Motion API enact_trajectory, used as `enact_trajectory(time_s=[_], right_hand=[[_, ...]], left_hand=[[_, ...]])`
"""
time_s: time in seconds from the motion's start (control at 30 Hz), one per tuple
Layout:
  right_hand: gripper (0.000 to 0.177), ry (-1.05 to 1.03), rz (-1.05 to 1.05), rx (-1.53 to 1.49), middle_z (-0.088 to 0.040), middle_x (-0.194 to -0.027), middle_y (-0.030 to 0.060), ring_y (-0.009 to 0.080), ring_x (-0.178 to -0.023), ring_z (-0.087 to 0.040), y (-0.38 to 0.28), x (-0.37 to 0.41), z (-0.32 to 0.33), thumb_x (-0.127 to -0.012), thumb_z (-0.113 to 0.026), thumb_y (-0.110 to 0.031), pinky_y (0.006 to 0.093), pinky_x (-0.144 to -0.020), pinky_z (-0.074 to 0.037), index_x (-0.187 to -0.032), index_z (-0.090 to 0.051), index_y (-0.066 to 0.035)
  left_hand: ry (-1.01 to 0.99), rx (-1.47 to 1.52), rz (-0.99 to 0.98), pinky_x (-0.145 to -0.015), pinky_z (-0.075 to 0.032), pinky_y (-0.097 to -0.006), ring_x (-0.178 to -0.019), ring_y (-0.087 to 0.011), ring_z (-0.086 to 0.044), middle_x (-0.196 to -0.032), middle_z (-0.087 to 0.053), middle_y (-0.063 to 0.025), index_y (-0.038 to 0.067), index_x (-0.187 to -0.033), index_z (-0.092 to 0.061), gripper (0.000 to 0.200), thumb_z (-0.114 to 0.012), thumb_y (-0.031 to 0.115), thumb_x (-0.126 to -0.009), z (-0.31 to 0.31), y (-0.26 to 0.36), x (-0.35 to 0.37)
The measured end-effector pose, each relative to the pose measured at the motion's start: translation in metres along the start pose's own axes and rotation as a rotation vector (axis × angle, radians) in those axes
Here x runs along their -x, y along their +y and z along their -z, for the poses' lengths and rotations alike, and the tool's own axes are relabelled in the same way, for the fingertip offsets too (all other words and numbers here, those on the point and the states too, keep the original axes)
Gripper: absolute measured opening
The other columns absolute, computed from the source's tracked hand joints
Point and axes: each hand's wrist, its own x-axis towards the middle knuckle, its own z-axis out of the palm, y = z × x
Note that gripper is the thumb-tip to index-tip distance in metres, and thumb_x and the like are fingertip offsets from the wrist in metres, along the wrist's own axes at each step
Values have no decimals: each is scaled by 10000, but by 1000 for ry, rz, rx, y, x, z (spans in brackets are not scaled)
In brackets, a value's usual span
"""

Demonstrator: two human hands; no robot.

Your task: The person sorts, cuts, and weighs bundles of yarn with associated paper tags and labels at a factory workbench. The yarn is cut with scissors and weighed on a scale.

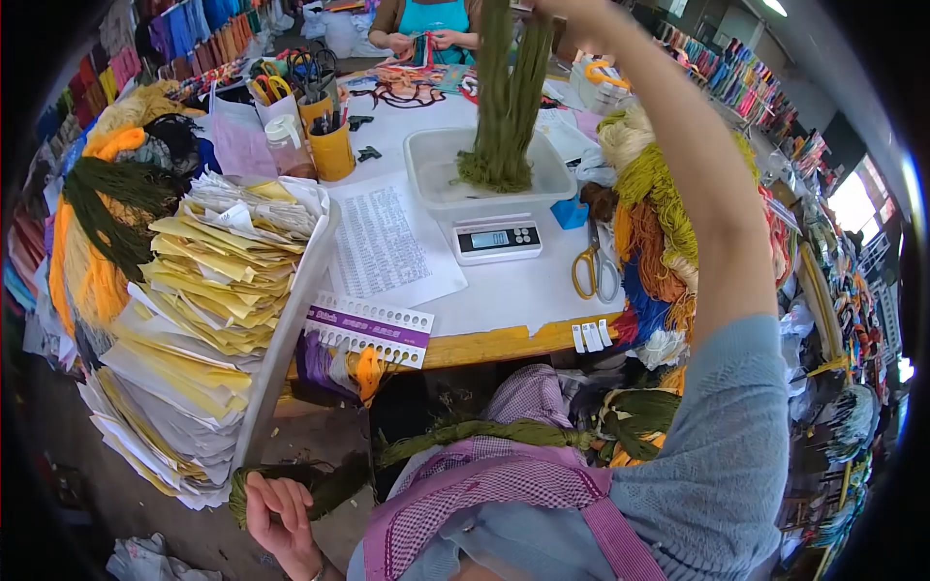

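At the top edge my right hand (572, 19), blurred and partly cut off, is raised with an olive-green hank of thread (509, 107) hanging from it. The hank's lower ends rest inside a clear plastic tub (431, 198). That tub sits on a small white digital scale (496, 240). Low on the left, my left hand (279, 518) has its fingers curled at a dark green thread skein (329, 487), which it grips. A twisted green length of thread (484, 431) runs across my lap over the checked apron (465, 489).
Left stands a tray of stacked paper packets (223, 261). A printed sheet (383, 242), a purple-and-white punched card (368, 329) and scissors (593, 271) lie on the table. Coloured thread hanks (654, 203) pile up on the right. Across the table a person (433, 19) handles threads.
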Motion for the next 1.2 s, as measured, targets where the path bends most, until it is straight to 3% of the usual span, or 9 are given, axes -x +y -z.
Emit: enact_trajectory(time_s=[0.13, 0.37, 0.5, 0.57, 0.63, 0.73, 0.87, 1.03, 1.2], right_hand=[[467, -71, 51, 545, -641, -939, 164, 382, -928, -631, 83, 110, -93, -839, -686, -292, 488, -849, -464, -1196, -453, -101], [656, -58, 175, 410, -597, -1054, 119, 320, -1090, -547, 46, 271, -111, -707, -777, -94, 552, -1079, -264, -1244, -403, -64], [666, 133, 269, 372, -535, -1152, 153, 347, -1140, -476, 22, 312, -106, -708, -784, -143, 507, -1063, -292, -1267, -431, -64], [593, 154, 246, 255, -557, -1137, 161, 373, -1079, -514, 12, 336, -116, -715, -797, -158, 449, -1013, -370, -1207, -491, -31], [369, -77, 86, -47, -585, -1106, 158, 295, -1048, -561, -23, 360, -126, -813, -714, -124, 375, -922, -441, -1128, -556, -16], [227, -410, -266, -820, -643, -1005, 74, 185, -933, -616, -78, 387, -150, -916, -622, -173, 337, -848, -481, -1093, -591, -34], [443, -584, -236, -1111, -629, -955, 57, 130, -909, -598, -106, 404, -166, -1019, -415, -410, 276, -799, -477, -1148, -532, -2], [382, -735, -480, -1305, -610, -827, 45, 92, -599, -602, -123, 400, -113, -1033, -387, -374, 241, -530, -490, -1117, -503, -20], [231, -553, -374, -1030, -542, -915, 9, 50, -820, -487, -104, 402, -127, -1013, -483, -206, 228, -749, -417, -1118, -483, 0]], left_hand=[[47, -79, 50, -567, -410, -289, -390, -137, -324, -454, -364, -14, 95, -745, -425, 355, -331, 255, -1047, -9, 1, -3], [214, -37, 118, -576, -391, -282, -421, -108, -307, -482, -324, 10, 102, -745, -411, 349, -331, 248, -1052, -27, 0, -14], [-155, 289, 67, -924, -452, -355, -934, -219, -539, -951, -555, -122, -24, -1321, -384, 472, -446, 328, -1012, -34, 0, -28], [39, 550, -100, -1135, -279, -419, -1355, -290, -347, -1400, -419, -211, -28, -1465, -208, 757, -518, 441, -959, -90, 6, -29], [-508, -31, -149, -1191, -103, -437, -1467, -283, -79, -1564, -176, -171, -19, -1498, -111, 959, -456, 642, -895, -92, -15, -59], [-444, -735, -3, -1174, -94, -418, -1461, -313, -124, -1551, -245, -154, 10, -1460, -329, 1001, -194, 794, -853, -112, -53, -63], [-800, -1502, -287, -1165, -109, -426, -1458, -360, -122, -1542, -250, -184, 21, -1447, -367, 957, -664, 594, -741, -139, -72, -74], [-899, -894, 54, -1162, -129, -434, -1453, -361, -139, -1545, -256, -163, 4, -1483, -261, 1128, -705, 655, -676, -135, -95, -76], [-741, -626, 203, -1151, -160, -449, -1453, -333, -150, -1535, -279, -162, 34, -1466, -329, 931, -588, 639, -808, -141, -113, -77]])
